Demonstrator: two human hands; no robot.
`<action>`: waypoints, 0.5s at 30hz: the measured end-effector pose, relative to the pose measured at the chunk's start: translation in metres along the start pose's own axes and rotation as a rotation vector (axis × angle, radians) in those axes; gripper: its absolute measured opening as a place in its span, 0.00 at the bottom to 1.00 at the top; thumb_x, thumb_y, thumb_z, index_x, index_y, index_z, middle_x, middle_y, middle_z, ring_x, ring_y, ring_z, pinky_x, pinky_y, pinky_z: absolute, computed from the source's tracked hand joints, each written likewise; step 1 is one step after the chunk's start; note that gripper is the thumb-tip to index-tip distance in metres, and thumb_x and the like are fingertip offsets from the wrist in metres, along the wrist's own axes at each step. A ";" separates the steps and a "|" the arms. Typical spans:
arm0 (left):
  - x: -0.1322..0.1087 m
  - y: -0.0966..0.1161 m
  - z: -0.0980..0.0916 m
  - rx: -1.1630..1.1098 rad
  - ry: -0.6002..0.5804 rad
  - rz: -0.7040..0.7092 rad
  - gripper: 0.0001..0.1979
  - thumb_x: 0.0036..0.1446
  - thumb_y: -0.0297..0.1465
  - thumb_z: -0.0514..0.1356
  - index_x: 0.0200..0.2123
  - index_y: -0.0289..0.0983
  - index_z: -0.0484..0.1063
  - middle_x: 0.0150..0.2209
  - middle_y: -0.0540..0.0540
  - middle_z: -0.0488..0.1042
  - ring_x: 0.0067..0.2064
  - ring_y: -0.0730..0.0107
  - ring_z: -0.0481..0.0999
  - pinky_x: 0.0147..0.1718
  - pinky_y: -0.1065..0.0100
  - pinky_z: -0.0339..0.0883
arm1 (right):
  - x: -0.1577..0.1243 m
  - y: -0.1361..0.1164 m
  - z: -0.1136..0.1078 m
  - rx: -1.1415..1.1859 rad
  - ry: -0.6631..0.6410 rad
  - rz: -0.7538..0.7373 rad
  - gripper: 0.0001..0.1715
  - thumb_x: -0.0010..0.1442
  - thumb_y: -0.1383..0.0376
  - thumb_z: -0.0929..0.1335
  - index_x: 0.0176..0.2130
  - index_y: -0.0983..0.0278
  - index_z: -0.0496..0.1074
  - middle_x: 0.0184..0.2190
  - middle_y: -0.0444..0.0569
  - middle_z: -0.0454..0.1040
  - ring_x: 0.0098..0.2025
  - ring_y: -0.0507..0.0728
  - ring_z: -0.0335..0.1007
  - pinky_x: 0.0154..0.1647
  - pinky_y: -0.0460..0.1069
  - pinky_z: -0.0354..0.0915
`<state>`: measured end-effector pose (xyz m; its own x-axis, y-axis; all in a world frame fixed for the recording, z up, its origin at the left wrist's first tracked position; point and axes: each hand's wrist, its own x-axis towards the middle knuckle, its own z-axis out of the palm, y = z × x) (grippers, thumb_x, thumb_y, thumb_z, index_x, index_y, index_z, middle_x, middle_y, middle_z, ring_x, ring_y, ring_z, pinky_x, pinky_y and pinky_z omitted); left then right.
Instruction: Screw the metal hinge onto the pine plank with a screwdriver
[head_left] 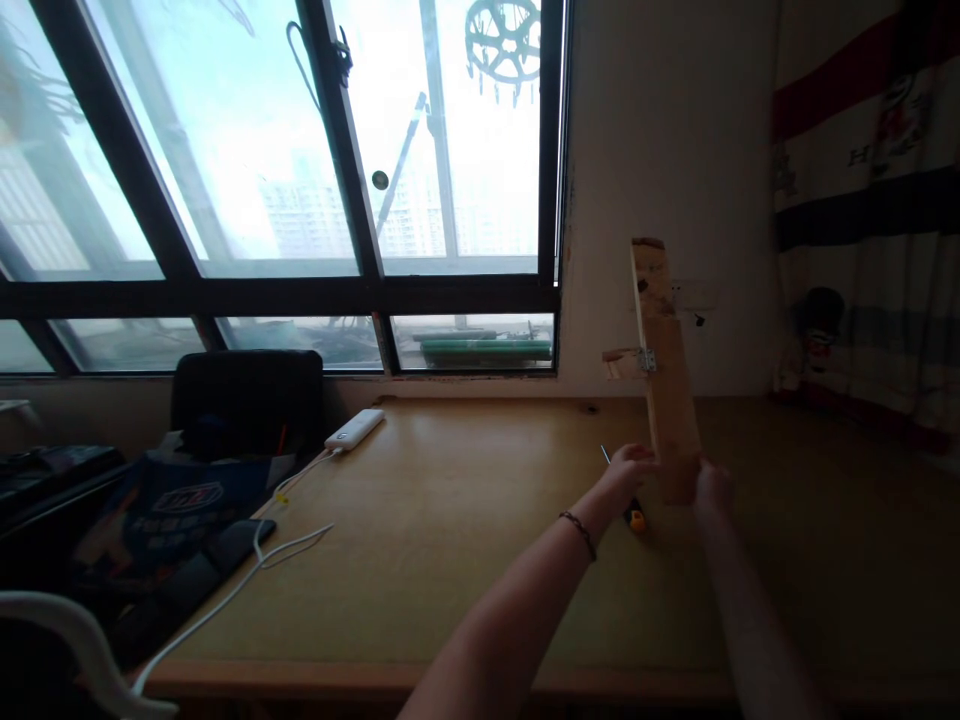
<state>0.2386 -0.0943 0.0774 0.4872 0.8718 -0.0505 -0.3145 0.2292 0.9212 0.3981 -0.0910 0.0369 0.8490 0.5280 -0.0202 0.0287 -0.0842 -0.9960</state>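
Note:
A long wooden piece point(673, 400) made of joined boards stands nearly upright over the right part of the table, tilted slightly to the left. A metal hinge point(646, 360) sits on its left side, where a short wooden piece point(621, 362) sticks out. My left hand point(628, 475) grips the lower left edge of the boards. On the lower right edge my right hand point(712, 490) is closed around the wood. A screwdriver point(636, 518) with a black and yellow handle lies on the table, partly hidden behind my left hand.
The wooden table point(420, 560) extends to the wall. At its left edge lie a white power strip point(355, 430) and a white cable point(289, 550). A black chair point(247, 390) with a bag point(180, 510) stands at the left. A striped curtain point(870, 220) hangs at the right.

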 end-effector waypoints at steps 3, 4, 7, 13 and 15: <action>-0.022 0.027 -0.013 0.036 -0.113 0.020 0.29 0.37 0.31 0.66 0.46 0.34 0.64 0.47 0.36 0.68 0.43 0.62 0.71 0.38 0.63 0.62 | -0.026 -0.009 -0.007 0.101 -0.044 -0.063 0.26 0.48 0.56 0.62 0.38 0.73 0.71 0.38 0.60 0.73 0.38 0.61 0.69 0.31 0.51 0.65; -0.030 0.035 -0.017 0.059 -0.143 0.031 0.30 0.38 0.32 0.67 0.47 0.34 0.64 0.46 0.36 0.69 0.41 0.62 0.72 0.38 0.63 0.63 | -0.040 -0.010 -0.010 0.132 -0.069 -0.057 0.25 0.47 0.55 0.62 0.37 0.72 0.71 0.37 0.58 0.74 0.37 0.61 0.69 0.30 0.51 0.65; -0.055 0.048 -0.033 0.117 -0.210 0.129 0.27 0.38 0.34 0.67 0.44 0.32 0.67 0.44 0.36 0.71 0.42 0.63 0.72 0.41 0.63 0.63 | -0.090 -0.005 -0.017 0.154 -0.171 0.012 0.24 0.45 0.52 0.63 0.33 0.68 0.71 0.33 0.54 0.75 0.35 0.62 0.70 0.29 0.52 0.65; -0.105 0.037 -0.090 0.001 -0.142 0.187 0.23 0.38 0.31 0.67 0.41 0.30 0.71 0.43 0.37 0.73 0.44 0.58 0.72 0.44 0.61 0.64 | -0.192 0.013 -0.012 0.169 -0.414 0.045 0.26 0.46 0.46 0.64 0.33 0.65 0.72 0.33 0.50 0.76 0.37 0.62 0.72 0.33 0.52 0.67; -0.116 0.030 -0.114 -0.043 -0.106 0.153 0.24 0.36 0.29 0.67 0.41 0.30 0.71 0.42 0.37 0.74 0.43 0.57 0.73 0.43 0.61 0.65 | -0.213 0.017 -0.002 0.149 -0.444 -0.016 0.25 0.47 0.45 0.63 0.32 0.63 0.71 0.31 0.48 0.76 0.36 0.61 0.72 0.32 0.51 0.66</action>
<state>0.0801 -0.1395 0.0668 0.5139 0.8477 0.1317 -0.4248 0.1181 0.8975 0.2184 -0.2066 0.0241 0.5399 0.8417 -0.0072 -0.0639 0.0325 -0.9974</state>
